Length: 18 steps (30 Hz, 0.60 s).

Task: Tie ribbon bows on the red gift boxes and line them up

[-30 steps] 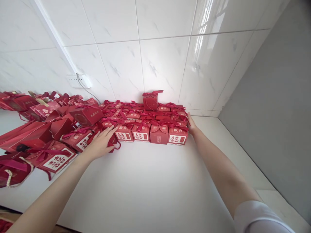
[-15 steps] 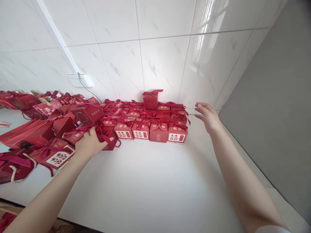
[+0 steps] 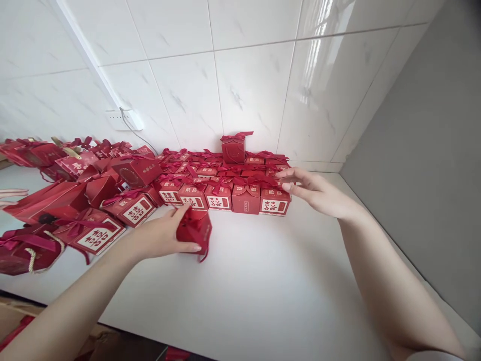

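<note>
My left hand (image 3: 165, 234) grips a small red gift box (image 3: 201, 231) by its side, thumb along the near edge, in front of the stacked rows. Several red gift boxes (image 3: 218, 200) with white character panels and dark pink ribbons stand in tight rows against the wall. At the right end of the front row, my right hand (image 3: 317, 193) has its fingers stretched out and thumb apart. Its fingertips are at the ribbon of the end box (image 3: 275, 203); whether they touch it I cannot tell. A single red box (image 3: 233, 149) sits on top of the back row.
More red boxes and bags (image 3: 93, 233) lie in a loose pile on the left. Another person's hand (image 3: 13, 195) shows at the left edge. A socket strip (image 3: 124, 120) with a cable is on the tiled wall. A grey panel (image 3: 421, 150) bounds the white table (image 3: 255, 281) on the right.
My left hand has drawn the red gift box away from the pile, right and toward me. My right hand has moved left to the end of the front row.
</note>
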Motion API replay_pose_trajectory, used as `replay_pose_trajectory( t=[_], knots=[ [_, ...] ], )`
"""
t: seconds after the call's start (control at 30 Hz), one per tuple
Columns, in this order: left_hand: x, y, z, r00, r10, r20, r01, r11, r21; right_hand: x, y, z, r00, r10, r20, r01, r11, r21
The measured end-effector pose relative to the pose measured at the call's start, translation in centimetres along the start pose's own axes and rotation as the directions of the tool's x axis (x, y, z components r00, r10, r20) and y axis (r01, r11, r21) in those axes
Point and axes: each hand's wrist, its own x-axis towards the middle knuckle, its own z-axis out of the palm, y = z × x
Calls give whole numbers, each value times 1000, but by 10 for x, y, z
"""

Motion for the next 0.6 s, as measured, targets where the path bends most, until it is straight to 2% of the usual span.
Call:
replay_pose_trajectory(
  t=[0.1, 0.13, 0.23, 0.3, 0.37, 0.47, 0.53, 0.6],
  knots=[
    [7, 31, -30, 978, 107, 182, -84, 988, -126, -12, -11, 0, 983, 7, 186, 9, 996, -88],
    [8, 39, -43, 970, 128, 207, -94, 981, -169, -16, -13, -2, 969, 18, 247, 12, 993, -119],
    [14, 53, -74, 979, 175, 107, -152, 969, -193, -23, -16, -5, 931, 51, 360, 21, 981, -192],
    [25, 58, -79, 972, 230, 40, -217, 952, -215, -22, -14, -1, 930, 35, 365, 43, 978, -205],
    [41, 60, -69, 951, 310, -6, -299, 915, -272, -17, -10, 13, 942, -29, 334, 101, 974, -202],
    [71, 60, -37, 902, 417, -110, -429, 842, -326, -8, -2, 43, 957, -138, 257, 206, 943, -262],
    [87, 57, -18, 861, 485, -154, -508, 799, -321, -4, 3, 64, 949, -158, 274, 251, 904, -347],
    [97, 53, -8, 828, 543, -139, -556, 765, -324, -3, 7, 80, 946, -138, 294, 257, 871, -419]
  ],
)
